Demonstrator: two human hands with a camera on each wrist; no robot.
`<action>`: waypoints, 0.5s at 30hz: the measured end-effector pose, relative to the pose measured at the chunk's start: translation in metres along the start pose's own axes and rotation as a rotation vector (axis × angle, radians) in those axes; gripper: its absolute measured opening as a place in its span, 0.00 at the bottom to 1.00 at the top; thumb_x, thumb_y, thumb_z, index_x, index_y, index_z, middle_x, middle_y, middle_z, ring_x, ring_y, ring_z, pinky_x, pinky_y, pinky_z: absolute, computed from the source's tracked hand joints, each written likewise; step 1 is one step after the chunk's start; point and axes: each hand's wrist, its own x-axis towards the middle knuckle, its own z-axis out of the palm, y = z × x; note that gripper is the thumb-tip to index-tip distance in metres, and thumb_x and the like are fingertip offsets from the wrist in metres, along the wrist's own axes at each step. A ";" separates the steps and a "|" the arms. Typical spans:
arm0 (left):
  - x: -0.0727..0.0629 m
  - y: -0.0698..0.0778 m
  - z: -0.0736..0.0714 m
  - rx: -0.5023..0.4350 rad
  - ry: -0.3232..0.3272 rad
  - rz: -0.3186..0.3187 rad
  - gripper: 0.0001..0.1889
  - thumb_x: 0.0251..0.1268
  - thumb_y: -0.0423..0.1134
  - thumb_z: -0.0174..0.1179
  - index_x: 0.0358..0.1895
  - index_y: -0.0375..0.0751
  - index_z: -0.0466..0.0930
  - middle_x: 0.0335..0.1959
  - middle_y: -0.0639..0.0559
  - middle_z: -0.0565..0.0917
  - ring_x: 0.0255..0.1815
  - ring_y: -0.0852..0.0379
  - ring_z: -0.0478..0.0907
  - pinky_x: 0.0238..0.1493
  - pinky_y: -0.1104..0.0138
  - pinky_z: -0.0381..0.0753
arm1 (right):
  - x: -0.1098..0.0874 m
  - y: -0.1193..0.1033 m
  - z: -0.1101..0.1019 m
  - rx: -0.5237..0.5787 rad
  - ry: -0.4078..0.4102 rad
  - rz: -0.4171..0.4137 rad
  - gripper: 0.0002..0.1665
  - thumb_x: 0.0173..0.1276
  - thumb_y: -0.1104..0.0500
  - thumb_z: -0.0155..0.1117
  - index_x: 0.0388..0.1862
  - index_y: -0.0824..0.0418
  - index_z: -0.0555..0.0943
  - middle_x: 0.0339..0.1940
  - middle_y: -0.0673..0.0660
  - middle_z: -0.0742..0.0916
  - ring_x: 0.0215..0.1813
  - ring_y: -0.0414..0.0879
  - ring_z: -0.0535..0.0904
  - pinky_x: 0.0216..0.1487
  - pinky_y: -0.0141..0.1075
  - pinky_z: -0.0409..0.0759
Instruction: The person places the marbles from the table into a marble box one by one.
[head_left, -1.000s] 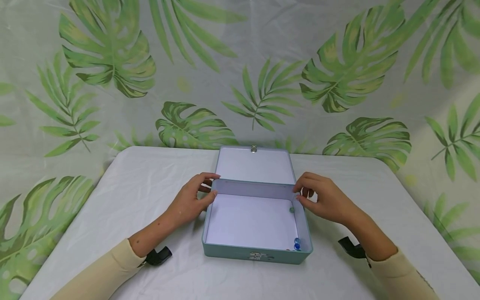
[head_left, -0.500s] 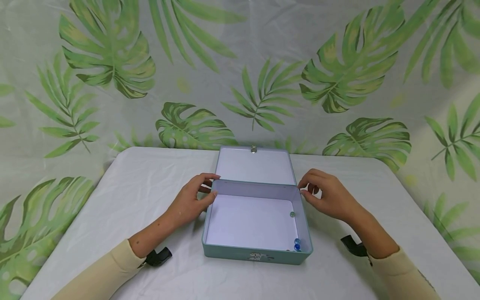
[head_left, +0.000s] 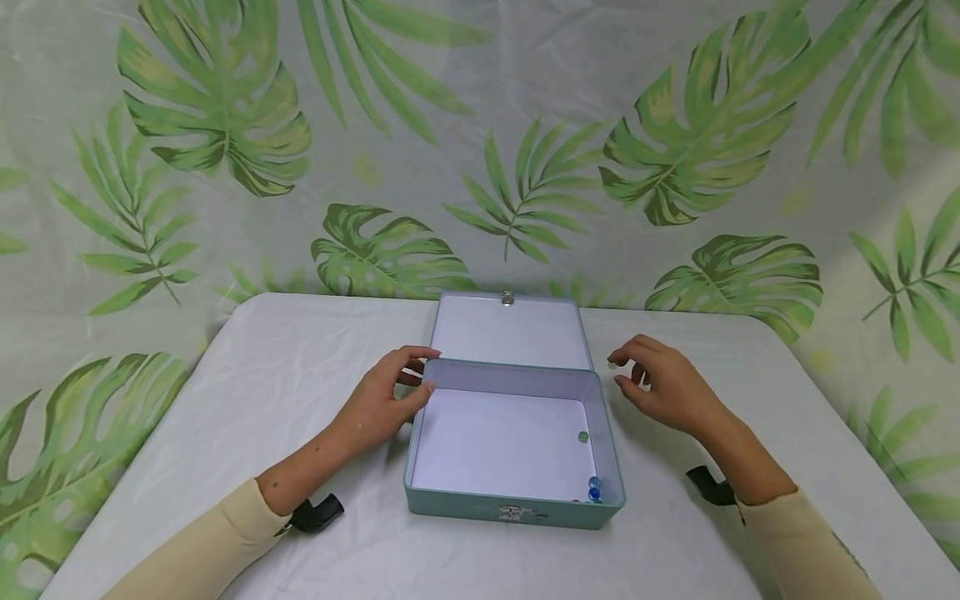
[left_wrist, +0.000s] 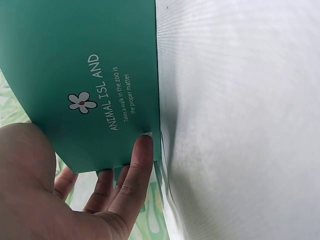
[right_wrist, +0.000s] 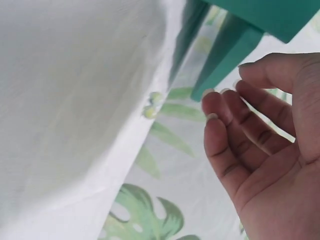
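Note:
A teal tin box (head_left: 517, 511) with a white inside stands on the table, its hinged lid (head_left: 512, 331) folded back behind it. My left hand (head_left: 386, 392) holds the back left corner, thumb at the rim and fingers round the back. In the left wrist view, the box's printed side (left_wrist: 95, 95) shows beside the left fingers. Inside the box, a green marble (head_left: 583, 437) lies along the right wall, with blue marbles (head_left: 594, 487) near the front right corner. My right hand (head_left: 663, 383) hovers off the back right corner, thumb and index finger apart, fingers loosely bent, holding nothing visible.
White cloth covers the table (head_left: 315, 333), which ends at a leaf-print backdrop (head_left: 540, 192). In the right wrist view, two small yellow-green glassy balls (right_wrist: 152, 105) show near the table's edge. Black wrist cameras (head_left: 317, 512) sit under both forearms.
My right hand has moved from the box's back right corner out to the right, its fingers spreading. The green marble has rolled toward the front. My left hand has stayed put.

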 end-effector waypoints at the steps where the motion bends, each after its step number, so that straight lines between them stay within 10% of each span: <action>1: 0.000 0.000 0.000 -0.001 0.000 0.000 0.23 0.80 0.42 0.61 0.74 0.58 0.72 0.63 0.49 0.78 0.59 0.48 0.83 0.54 0.54 0.87 | -0.001 0.002 0.001 -0.005 -0.014 0.015 0.16 0.63 0.72 0.74 0.50 0.64 0.86 0.44 0.57 0.88 0.34 0.45 0.82 0.33 0.40 0.84; 15: 0.000 0.000 0.001 0.011 0.000 0.009 0.24 0.80 0.42 0.61 0.74 0.57 0.72 0.63 0.48 0.78 0.59 0.47 0.84 0.54 0.54 0.87 | -0.009 0.019 0.012 -0.041 -0.170 0.183 0.26 0.69 0.67 0.73 0.64 0.71 0.80 0.63 0.66 0.79 0.38 0.47 0.83 0.37 0.42 0.82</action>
